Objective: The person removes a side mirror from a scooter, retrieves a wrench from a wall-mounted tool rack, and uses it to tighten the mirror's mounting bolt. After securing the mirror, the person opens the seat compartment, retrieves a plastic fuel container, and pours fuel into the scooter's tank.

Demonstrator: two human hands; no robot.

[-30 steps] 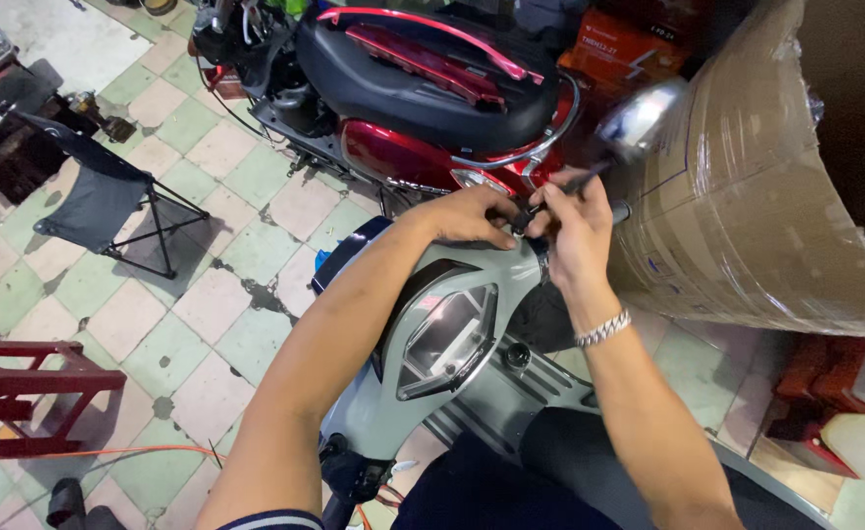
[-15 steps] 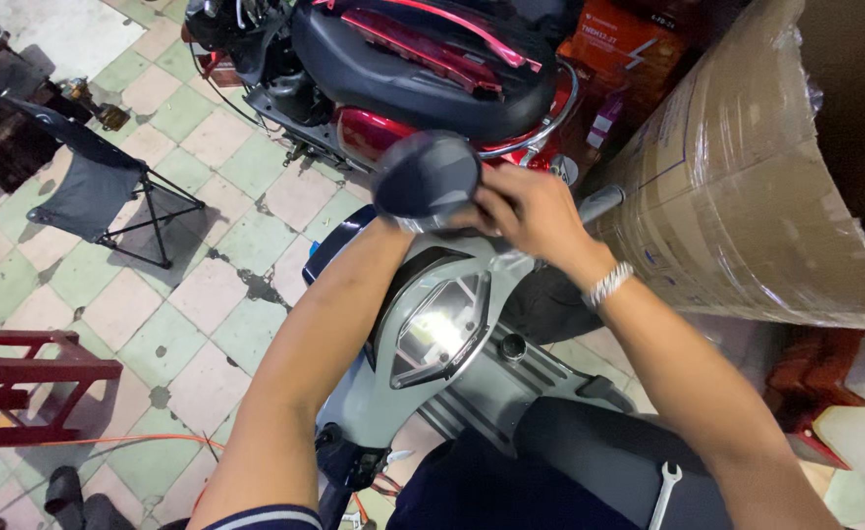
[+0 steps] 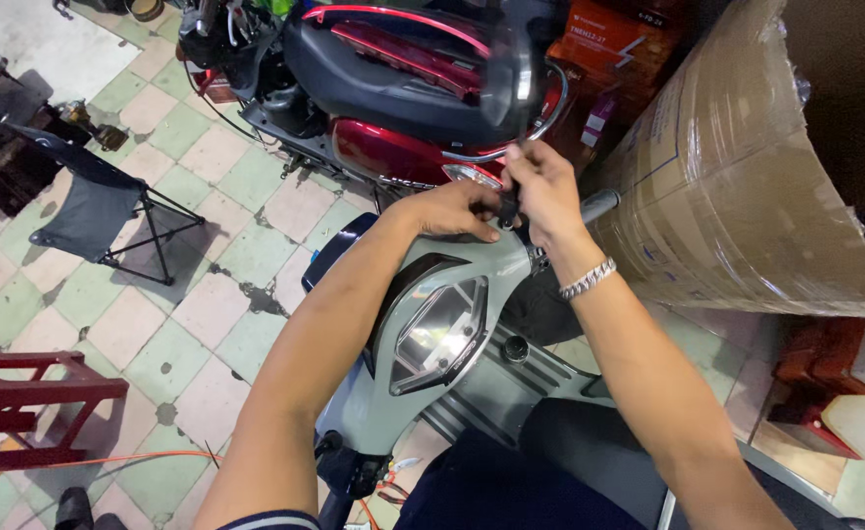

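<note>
what changed: a second ago both hands were down at the handlebar with the mirror's chrome back off to the right; half a second ago the round head was swung in over the hands; now the mirror [image 3: 513, 59] stands upright above them, blurred, so it looks like it's being spun round on its stem

what that means: my guess is the stem thread is being turned at the bar mount, seems mid-turn rather than finished; can't tell which direction

right hand [image 3: 548, 191]: clamped round the dark stem just under the mirror head; silver bracelet [image 3: 588, 279] on the wrist

left hand [image 3: 452, 208]: closed down on the bar at the foot of the stem, touching the right hand; can't see what the fingers pinch

where the thing is: top right end of the grey scooter's handlebar cover [image 3: 431, 329], just beside the grip [image 3: 599, 204]

how it looks: dark rounded head, edge-on, motion-smeared; thin black stem

around: red scooter [image 3: 393, 98] ahead; wrapped cardboard roll [image 3: 747, 177] on the right; folding stool [image 3: 99, 206] on the tiled floor
</note>
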